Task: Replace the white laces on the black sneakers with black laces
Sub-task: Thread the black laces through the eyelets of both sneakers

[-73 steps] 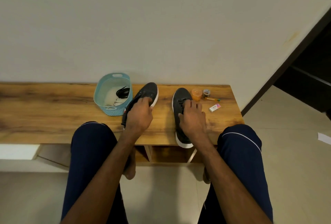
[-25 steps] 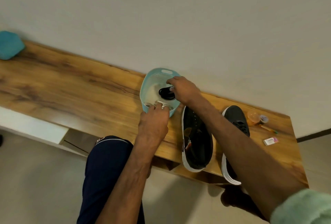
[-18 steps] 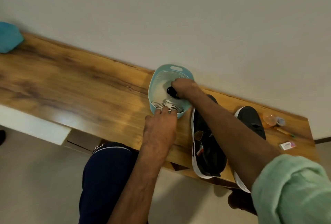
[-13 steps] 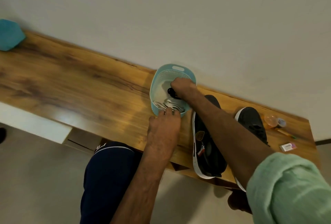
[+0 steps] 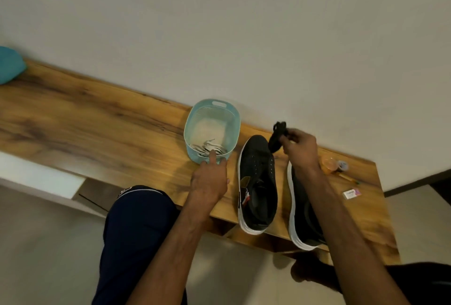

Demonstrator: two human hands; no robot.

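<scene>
Two black sneakers with white soles lie side by side on the wooden bench, the left sneaker (image 5: 258,182) with bare eyelets and the right sneaker (image 5: 302,217) partly hidden under my right forearm. My right hand (image 5: 299,148) holds a bundle of black laces (image 5: 277,137) in the air above the sneakers' toes. A light blue basket (image 5: 228,119) stands left of the shoes with white laces (image 5: 207,147) lying inside. My left hand (image 5: 210,179) rests at the basket's near rim, with a finger over the edge touching the white laces.
An orange jar (image 5: 328,164), a small tin (image 5: 342,165), a pencil (image 5: 346,177) and an eraser (image 5: 351,193) lie at the bench's right end. A teal cushion (image 5: 9,64) sits at the far left. The bench (image 5: 97,131) backs against a wall. My knee (image 5: 141,209) is below it.
My right hand has lifted the black laces out of the basket and carried them right, over the sneakers. My left hand stays at the basket's near rim.
</scene>
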